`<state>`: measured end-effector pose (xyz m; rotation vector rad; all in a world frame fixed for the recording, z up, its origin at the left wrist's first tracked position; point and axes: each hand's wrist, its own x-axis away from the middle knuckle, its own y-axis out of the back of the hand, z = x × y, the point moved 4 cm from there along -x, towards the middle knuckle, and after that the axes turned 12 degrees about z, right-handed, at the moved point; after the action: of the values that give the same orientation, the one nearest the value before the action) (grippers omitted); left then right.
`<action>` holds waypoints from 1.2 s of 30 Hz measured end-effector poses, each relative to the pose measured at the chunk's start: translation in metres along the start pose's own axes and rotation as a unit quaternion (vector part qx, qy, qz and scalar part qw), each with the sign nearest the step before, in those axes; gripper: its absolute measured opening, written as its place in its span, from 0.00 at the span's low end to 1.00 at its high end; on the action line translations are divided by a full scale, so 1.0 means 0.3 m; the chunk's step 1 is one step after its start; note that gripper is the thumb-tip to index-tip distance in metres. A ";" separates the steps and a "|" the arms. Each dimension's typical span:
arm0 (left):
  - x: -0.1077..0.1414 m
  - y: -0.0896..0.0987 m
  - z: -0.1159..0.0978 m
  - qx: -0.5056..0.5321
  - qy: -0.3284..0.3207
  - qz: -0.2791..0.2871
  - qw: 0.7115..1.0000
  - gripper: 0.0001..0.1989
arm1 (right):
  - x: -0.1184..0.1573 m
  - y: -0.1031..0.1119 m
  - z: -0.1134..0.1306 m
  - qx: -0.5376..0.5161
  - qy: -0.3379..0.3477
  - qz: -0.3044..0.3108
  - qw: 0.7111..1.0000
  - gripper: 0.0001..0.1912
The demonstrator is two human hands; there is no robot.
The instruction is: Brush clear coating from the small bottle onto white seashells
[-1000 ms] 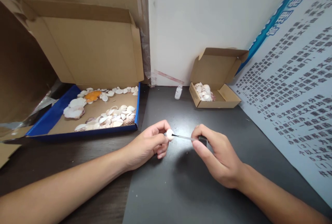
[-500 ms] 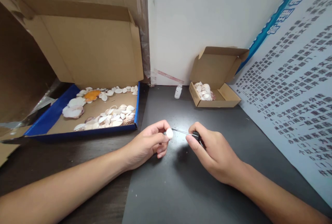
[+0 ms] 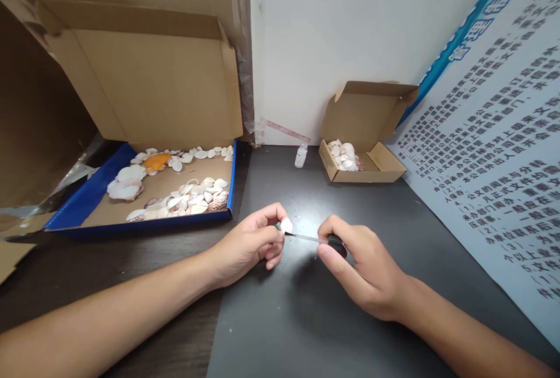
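Between thumb and fingertips, my left hand [image 3: 258, 241] pinches a small white shell [image 3: 286, 225] above the grey mat. My right hand [image 3: 363, 264] is closed on the black cap of a thin brush [image 3: 308, 238]. The brush points left, and its dark tip is at the lower edge of the shell, by my left fingertips; whether it touches the shell I cannot tell. A small white bottle [image 3: 300, 156] stands upright behind my hands, near the wall.
At the left, an open blue-edged box [image 3: 234, 179] holds many shells and an orange one [image 3: 156, 161]. A small open cardboard box [image 3: 370, 176] with shells stands at the back right. A printed poster [image 3: 494, 150] borders the right side.
The brush tip has moved from the shell's upper right side down to its lower edge. My right hand has shifted slightly down and to the right; my left hand is nearly unmoved.
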<state>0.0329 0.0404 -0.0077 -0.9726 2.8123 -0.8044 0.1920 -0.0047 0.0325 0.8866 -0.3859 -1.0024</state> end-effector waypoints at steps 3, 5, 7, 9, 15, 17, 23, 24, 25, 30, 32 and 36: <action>0.002 -0.001 0.001 0.004 0.009 -0.008 1.000 0.06 | -0.002 0.005 -0.015 0.012 -0.046 -0.017 0.999 0.09; 0.003 -0.001 0.000 0.008 0.010 -0.011 1.000 0.05 | 0.000 0.012 -0.021 0.009 -0.061 -0.037 0.997 0.10; 0.003 0.000 0.000 0.011 0.011 -0.012 1.000 0.05 | 0.000 0.010 -0.016 -0.004 -0.039 -0.029 0.999 0.10; 0.002 0.001 0.000 0.014 0.014 -0.011 1.000 0.05 | -0.001 0.003 -0.010 -0.010 -0.022 -0.001 1.000 0.10; 0.000 0.004 -0.001 0.008 0.015 -0.009 1.000 0.05 | -0.001 0.014 -0.020 -0.001 -0.060 -0.037 0.997 0.11; 0.001 0.003 -0.002 0.007 0.017 -0.008 1.000 0.05 | -0.003 0.010 -0.013 -0.017 -0.031 -0.020 0.999 0.11; 0.002 0.003 0.000 0.005 0.011 0.001 1.000 0.06 | -0.006 0.010 -0.024 0.006 -0.061 -0.022 0.998 0.11; 0.002 0.004 0.001 0.004 0.010 0.004 1.000 0.06 | -0.005 0.014 -0.025 0.002 -0.059 -0.033 0.998 0.11; 0.002 0.005 0.001 0.004 0.008 0.006 1.000 0.06 | -0.004 0.014 -0.024 -0.008 -0.048 -0.036 0.998 0.11; 0.001 0.007 0.005 0.001 0.011 0.017 1.000 0.05 | -0.004 0.006 -0.021 -0.004 -0.030 -0.009 0.999 0.11; 0.000 0.006 0.006 -0.004 0.014 0.019 1.000 0.04 | -0.003 0.011 -0.025 0.014 -0.056 -0.029 0.998 0.11; -0.001 0.004 0.006 -0.003 0.014 0.015 1.000 0.04 | -0.003 0.012 -0.008 -0.008 0.001 -0.032 0.999 0.10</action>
<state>0.0328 0.0405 -0.0100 -0.9250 2.8479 -0.8134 0.1950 -0.0020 0.0339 0.8900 -0.3493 -1.0617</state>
